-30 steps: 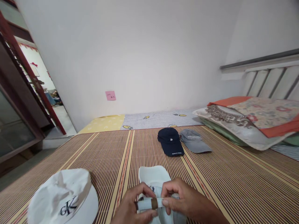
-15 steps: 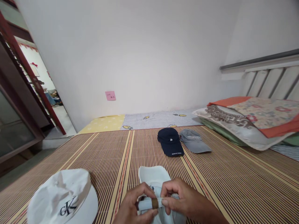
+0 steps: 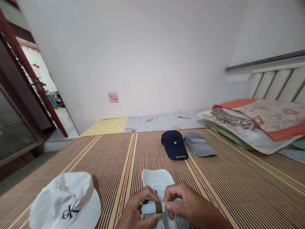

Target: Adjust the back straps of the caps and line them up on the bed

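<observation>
A pale blue-white baseball cap (image 3: 157, 176) lies on the striped mat at the bottom centre, its brim pointing away from me. Across its back runs an adjustment strap (image 3: 149, 209) with a brownish metal-looking buckle (image 3: 158, 208). My left hand (image 3: 140, 206) grips the strap and buckle from the left, thumb below and fingers above. From the right, my right hand (image 3: 183, 202) pinches the strap's other part beside the buckle. The fingers cover much of the cap's crown. To the left sits a white cap (image 3: 64, 200) with a black monogram, partly cut off by the frame's lower edge.
Farther back on the striped mat (image 3: 107, 165) lie a navy cap (image 3: 173, 144) and a grey cap (image 3: 199, 143), side by side. Pillows (image 3: 238, 127) are stacked at the right by the radiator (image 3: 281, 82). A white wall with a pink note (image 3: 113, 97) rises behind the bed.
Both hands stay on the strap, with almost no visible movement; the left thumb has shifted slightly toward the buckle. The view has moved a little.
</observation>
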Action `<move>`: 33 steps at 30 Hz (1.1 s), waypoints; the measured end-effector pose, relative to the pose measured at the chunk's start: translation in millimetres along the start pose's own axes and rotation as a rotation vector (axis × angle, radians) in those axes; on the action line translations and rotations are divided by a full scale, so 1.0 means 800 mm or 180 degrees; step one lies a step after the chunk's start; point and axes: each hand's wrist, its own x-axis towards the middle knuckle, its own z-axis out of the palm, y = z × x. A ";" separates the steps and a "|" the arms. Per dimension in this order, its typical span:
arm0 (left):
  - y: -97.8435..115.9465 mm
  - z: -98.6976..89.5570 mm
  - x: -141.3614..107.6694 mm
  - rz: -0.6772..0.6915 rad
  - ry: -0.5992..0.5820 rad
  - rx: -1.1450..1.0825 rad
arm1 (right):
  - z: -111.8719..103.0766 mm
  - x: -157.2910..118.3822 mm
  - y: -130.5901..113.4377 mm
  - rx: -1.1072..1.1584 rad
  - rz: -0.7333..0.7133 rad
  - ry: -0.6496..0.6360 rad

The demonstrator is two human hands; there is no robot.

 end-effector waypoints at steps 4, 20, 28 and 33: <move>0.001 -0.004 0.000 -0.0046 -0.0037 -0.0068 | -0.001 0.000 -0.001 0.0014 0.0027 -0.0072; -0.019 -0.012 -0.001 -0.0490 -0.0255 -0.0364 | 0.008 -0.003 -0.009 -0.0593 0.0198 0.0206; -0.027 -0.001 0.004 -0.0579 -0.0362 -0.0847 | 0.029 0.002 -0.015 -0.1090 0.0019 0.0201; -0.025 0.000 0.004 -0.0591 -0.0416 -0.0842 | 0.033 -0.001 -0.009 -0.1440 -0.0056 0.0324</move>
